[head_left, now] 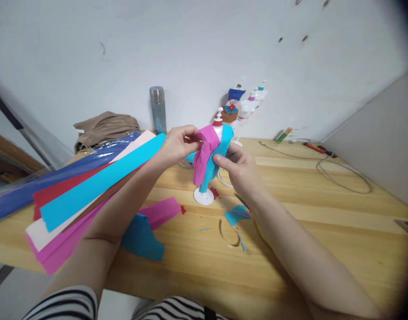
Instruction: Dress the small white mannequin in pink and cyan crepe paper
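In front of me a small white dress-form mannequin [218, 132] stands upright on a round white base [204, 197]. A pink crepe paper strip [206, 146] drapes over its left-hand shoulder and hangs down the front. Blue crepe paper [213, 166] covers the other shoulder and crosses the torso. My left hand [180, 144] is closed, pinching the edge of the pink strip. My right hand [241, 168] wraps around the mannequin's right-hand side, its thumb pressing the blue paper against the torso; its other fingers are partly hidden behind.
Coloured paper strips [100, 178] lie fanned under my left forearm. Blue offcuts [142, 238] and a pink piece [162, 212] rest on the wooden table [190, 271]. Several dressed mannequins [247, 106], a flask [158, 111], brown cloth [107, 129] and a cable [344, 178] are farther back.
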Tool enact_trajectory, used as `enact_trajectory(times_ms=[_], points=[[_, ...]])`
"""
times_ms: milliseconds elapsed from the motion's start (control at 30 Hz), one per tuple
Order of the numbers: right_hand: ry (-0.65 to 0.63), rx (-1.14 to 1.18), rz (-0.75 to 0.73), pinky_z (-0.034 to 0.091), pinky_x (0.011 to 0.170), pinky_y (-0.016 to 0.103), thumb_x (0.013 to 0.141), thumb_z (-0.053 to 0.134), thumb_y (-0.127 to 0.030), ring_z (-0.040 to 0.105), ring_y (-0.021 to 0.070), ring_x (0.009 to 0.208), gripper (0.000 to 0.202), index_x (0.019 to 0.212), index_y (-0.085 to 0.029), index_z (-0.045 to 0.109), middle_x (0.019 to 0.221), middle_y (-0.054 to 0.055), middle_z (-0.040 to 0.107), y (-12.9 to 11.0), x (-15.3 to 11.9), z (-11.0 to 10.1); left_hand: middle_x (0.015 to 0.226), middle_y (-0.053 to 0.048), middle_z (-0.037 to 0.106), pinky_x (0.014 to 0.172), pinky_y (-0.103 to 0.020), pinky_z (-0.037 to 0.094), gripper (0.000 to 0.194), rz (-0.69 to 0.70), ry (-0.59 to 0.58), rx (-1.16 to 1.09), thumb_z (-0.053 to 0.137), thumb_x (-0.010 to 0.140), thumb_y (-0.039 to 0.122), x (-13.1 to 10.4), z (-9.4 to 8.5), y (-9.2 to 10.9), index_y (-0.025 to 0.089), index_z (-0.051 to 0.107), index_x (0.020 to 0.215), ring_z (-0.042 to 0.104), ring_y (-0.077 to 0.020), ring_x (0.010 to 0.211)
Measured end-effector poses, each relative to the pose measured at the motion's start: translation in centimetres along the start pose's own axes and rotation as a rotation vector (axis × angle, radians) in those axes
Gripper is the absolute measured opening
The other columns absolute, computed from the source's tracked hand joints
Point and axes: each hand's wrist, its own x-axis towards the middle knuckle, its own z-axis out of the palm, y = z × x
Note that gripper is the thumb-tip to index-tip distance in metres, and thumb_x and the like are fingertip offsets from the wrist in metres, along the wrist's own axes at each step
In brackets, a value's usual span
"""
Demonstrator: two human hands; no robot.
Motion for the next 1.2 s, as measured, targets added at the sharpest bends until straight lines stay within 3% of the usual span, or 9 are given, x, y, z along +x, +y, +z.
enact_trajectory(times_ms=[167,333,667,867,1200], points=[[0.002,-0.013,-0.010,0.048,0.057,0.031,0.067,0.088,-0.040,0.056,0.0163,0.066,0.025,0.079,-0.025,0.072,0.075,-0.001,0.067,0.0,0.0,-0.1,0.077,-0.001,0.069,0.071,-0.026,0.053,0.017,-0.020,-0.030,-0.055,0.081,0.075,0.026,-0.1,0.0,0.3,0.015,0.068,0.079,0.064,-0.0133,0.074],[0.013,-0.033,-0.004,0.048,0.057,0.030,0.068,0.087,-0.040,0.056,0.0161,0.067,0.023,0.079,-0.025,0.072,0.075,-0.001,0.066,-0.1,-0.1,0.0,0.080,-0.002,0.072,0.079,-0.029,0.055,0.015,0.005,-0.079,-0.097,0.077,0.078,0.030,-0.1,-0.3,0.6,0.018,0.069,0.080,0.066,-0.0154,0.079],[-0.005,-0.040,0.011,0.050,0.058,0.033,0.069,0.085,-0.042,0.057,0.0175,0.066,0.025,0.082,-0.025,0.071,0.075,0.000,0.067,0.1,-0.1,0.0,0.080,-0.003,0.072,0.078,-0.028,0.054,0.012,-0.053,0.014,-0.184,0.076,0.081,0.025,-0.5,0.7,0.6,0.014,0.072,0.081,0.065,-0.0142,0.079],[-0.011,-0.046,0.024,0.053,0.060,0.036,0.070,0.085,-0.043,0.059,0.0186,0.064,0.026,0.081,-0.026,0.069,0.070,-0.001,0.066,0.4,-0.2,0.0,0.076,-0.002,0.072,0.075,-0.027,0.055,0.008,-0.050,0.012,-0.190,0.076,0.080,0.021,-0.6,0.5,0.8,0.013,0.074,0.081,0.066,-0.0128,0.073],[0.026,-0.040,-0.026,0.060,0.073,0.042,0.064,0.086,-0.036,0.067,0.0215,0.077,0.021,0.079,-0.027,0.074,0.083,0.000,0.076,0.4,-0.3,0.0,0.093,-0.006,0.079,0.088,-0.033,0.059,0.010,-0.043,-0.020,-0.228,0.072,0.086,0.022,-1.0,0.8,1.9,0.016,0.075,0.093,0.074,-0.0196,0.092]])
